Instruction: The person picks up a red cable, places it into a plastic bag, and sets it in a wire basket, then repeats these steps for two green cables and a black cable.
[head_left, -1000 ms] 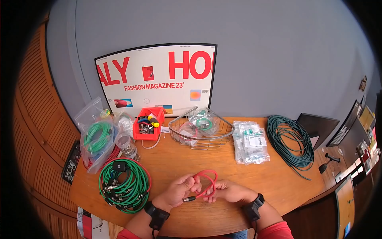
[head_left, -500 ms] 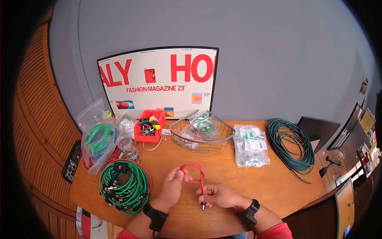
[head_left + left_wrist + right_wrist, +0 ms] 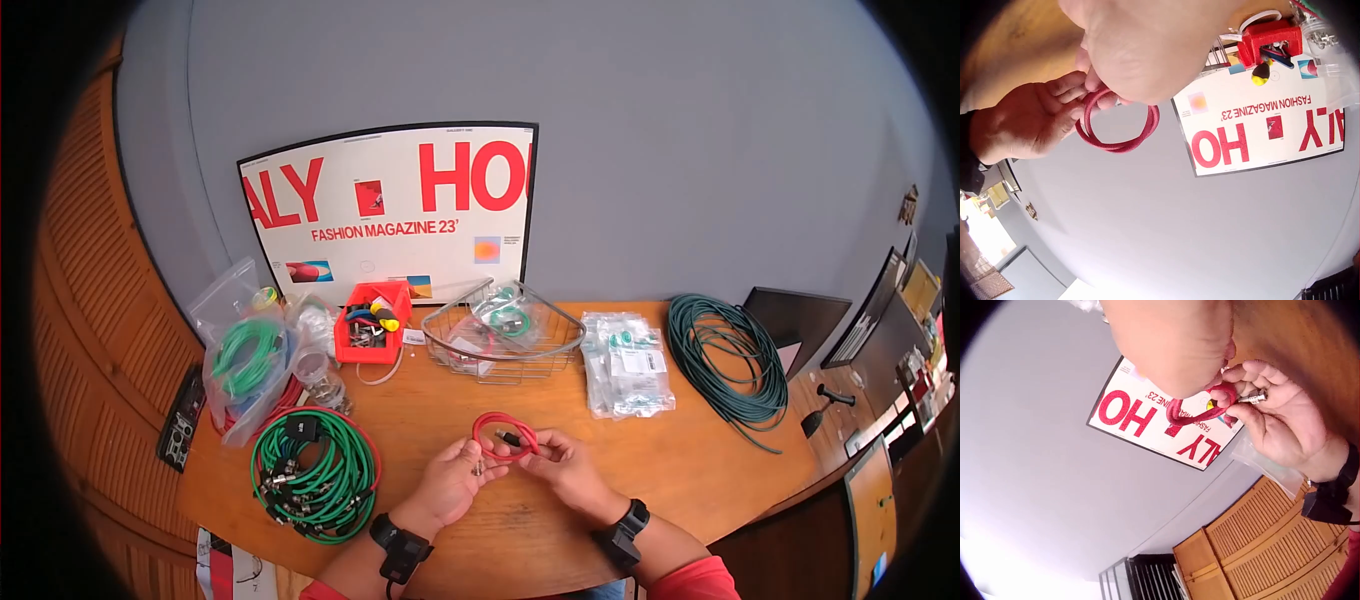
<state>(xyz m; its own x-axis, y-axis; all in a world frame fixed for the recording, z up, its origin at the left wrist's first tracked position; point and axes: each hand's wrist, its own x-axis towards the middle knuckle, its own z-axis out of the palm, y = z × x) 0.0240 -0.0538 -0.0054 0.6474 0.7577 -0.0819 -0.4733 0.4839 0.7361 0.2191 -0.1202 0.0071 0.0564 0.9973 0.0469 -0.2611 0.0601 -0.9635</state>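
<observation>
A short red cable is wound into a small coil above the front middle of the table. My left hand pinches the coil's left side between thumb and fingers. On the opposite side, my right hand grips the cable, and a black-booted connector points into the loop. Beside the left fingers shows a silver BNC-style connector, seen in the right wrist view. The left wrist view shows the doubled red loop hanging from both hands, partly covered by the near palm.
Coiled green cables with metal connectors lie to the left, by a jar and a bag of green cable. Behind are a red bin of tools and a wire basket. Rightward lie clear packets and dark green cable.
The red cable went from a loose loop with one end hanging down to a rounder, tighter coil. My right hand has moved up and right, bringing the cable end into the loop.
</observation>
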